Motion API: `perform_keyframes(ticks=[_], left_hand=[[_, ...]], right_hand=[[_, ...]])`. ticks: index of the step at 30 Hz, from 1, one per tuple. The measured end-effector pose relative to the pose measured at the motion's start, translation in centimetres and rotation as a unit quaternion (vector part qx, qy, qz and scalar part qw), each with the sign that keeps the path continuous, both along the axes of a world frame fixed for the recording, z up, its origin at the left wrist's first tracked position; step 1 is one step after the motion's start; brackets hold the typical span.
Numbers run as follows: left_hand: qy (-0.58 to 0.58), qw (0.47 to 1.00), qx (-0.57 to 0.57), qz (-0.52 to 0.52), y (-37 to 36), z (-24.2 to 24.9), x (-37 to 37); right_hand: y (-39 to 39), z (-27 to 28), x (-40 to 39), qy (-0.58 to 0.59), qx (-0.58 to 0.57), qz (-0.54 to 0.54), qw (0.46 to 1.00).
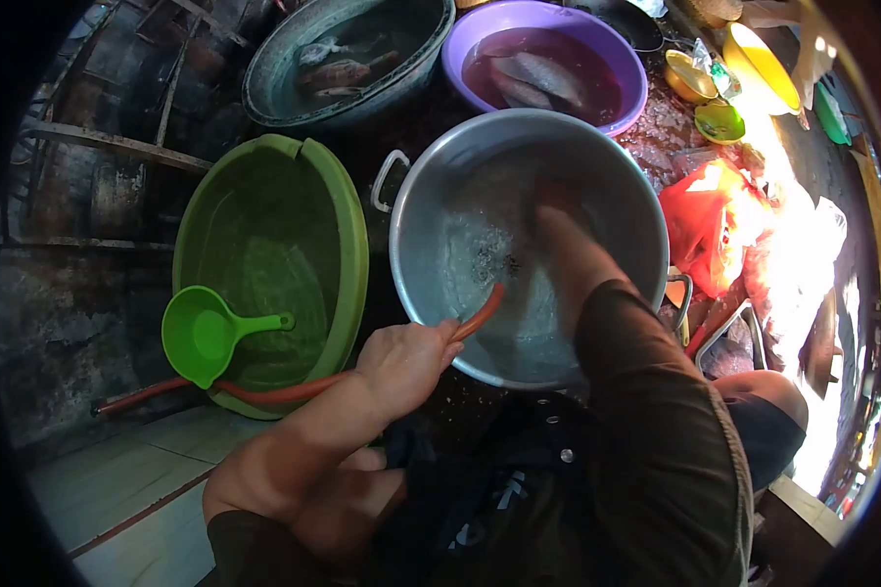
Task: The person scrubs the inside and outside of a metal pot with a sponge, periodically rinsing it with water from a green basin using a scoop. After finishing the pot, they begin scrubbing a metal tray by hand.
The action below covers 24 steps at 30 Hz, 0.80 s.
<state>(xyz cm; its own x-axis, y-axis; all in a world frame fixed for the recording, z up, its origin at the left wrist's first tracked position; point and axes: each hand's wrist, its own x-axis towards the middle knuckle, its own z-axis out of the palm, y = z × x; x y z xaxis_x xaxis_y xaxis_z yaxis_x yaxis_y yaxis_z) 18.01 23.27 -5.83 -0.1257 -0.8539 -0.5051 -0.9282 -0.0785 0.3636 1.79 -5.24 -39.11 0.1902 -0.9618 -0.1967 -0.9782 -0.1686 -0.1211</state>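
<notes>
My left hand (408, 360) is closed around an orange hose (478, 318) at the near rim of a large silver metal pot (409, 284). The hose end points down into the pot, where water ripples. My right hand (560, 201) reaches down inside the pot near its far wall. Its fingers are dark and blurred, so I cannot make out whether they hold anything. To the left, a green basin (355, 245) stands tilted with some water in it. A bright green dipper (204, 336) rests at its near left edge, by the hose.
Behind the pot are a dark tub (264, 73) and a purple basin (633, 88), both with fish in liquid. On the right lie a red plastic bag (700, 225), small yellow bowls (690, 78) and a metal-edged container (744, 328). Pale tiles (127, 479) cover the near left floor.
</notes>
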Motion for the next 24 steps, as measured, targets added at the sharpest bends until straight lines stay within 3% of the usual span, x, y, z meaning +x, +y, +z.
perform_keyframes(ticks=[2, 4, 6, 9, 10, 11, 12, 13, 15, 16, 17, 18, 19, 20, 22, 24], left_hand=[[-0.006, 1.000, 0.012, -0.001, -0.1, 0.1, 0.4], [-0.015, 1.000, 0.023, -0.013, 0.1, 0.1, 0.7], [-0.025, 0.999, 0.034, -0.030, 0.3, 0.2, 0.7], [-0.060, 0.995, 0.057, -0.053, 0.6, 1.0, 0.2], [-0.071, 0.995, 0.051, -0.058, 0.6, 1.4, 0.1], [-0.082, 0.994, 0.046, -0.062, 0.8, 1.7, 0.0], [-0.084, 0.994, 0.046, -0.062, 1.0, 2.4, -0.2], [-0.077, 0.994, 0.034, -0.066, 1.1, 3.1, -0.4], [-0.068, 0.995, 0.025, -0.073, 1.6, 4.3, -0.9], [-0.053, 0.996, 0.019, -0.074, 1.8, 4.8, -0.9], [-0.038, 0.996, 0.011, -0.076, 1.9, 5.1, -1.0], [-0.036, 0.996, 0.007, -0.080, 2.1, 5.3, -1.2], [-0.023, 0.996, 0.028, -0.087, 2.2, 5.3, -1.5], [-0.010, 0.994, 0.050, -0.093, 2.5, 5.3, -1.6], [-0.008, 0.993, 0.054, -0.102, 2.8, 5.2, -1.7], [-0.003, 0.992, 0.061, -0.109, 3.1, 5.2, -1.8]], right_hand=[[0.0, -6.2, -6.9, 0.053, -0.180, 0.106, 0.977], [2.9, -8.1, -10.5, 0.141, 0.077, 0.171, 0.972], [9.3, -7.8, -10.6, 0.157, 0.368, 0.272, 0.875], [18.2, -4.9, -6.6, -0.074, 0.645, 0.252, 0.718], [20.3, 3.6, -2.7, -0.093, 0.604, 0.189, 0.769], [22.5, 2.8, 0.6, -0.343, 0.606, 0.061, 0.716], [24.7, 2.1, 3.8, -0.565, 0.594, -0.023, 0.572], [25.0, 1.3, 6.2, -0.539, 0.356, 0.176, 0.743], [25.6, 2.5, 7.9, -0.444, 0.075, 0.349, 0.822], [25.8, 3.6, 7.8, -0.555, 0.284, 0.218, 0.751], [25.9, 5.4, 7.6, -0.646, 0.429, 0.029, 0.631], [25.7, 5.8, 6.0, -0.558, 0.505, 0.032, 0.657], [25.2, 6.2, 3.4, -0.371, 0.525, 0.162, 0.749], [24.0, 6.5, 0.3, -0.173, 0.522, 0.284, 0.786], [20.0, 7.0, -6.0, 0.082, 0.526, 0.383, 0.755], [15.1, 8.8, -11.4, 0.218, 0.532, 0.371, 0.729]])
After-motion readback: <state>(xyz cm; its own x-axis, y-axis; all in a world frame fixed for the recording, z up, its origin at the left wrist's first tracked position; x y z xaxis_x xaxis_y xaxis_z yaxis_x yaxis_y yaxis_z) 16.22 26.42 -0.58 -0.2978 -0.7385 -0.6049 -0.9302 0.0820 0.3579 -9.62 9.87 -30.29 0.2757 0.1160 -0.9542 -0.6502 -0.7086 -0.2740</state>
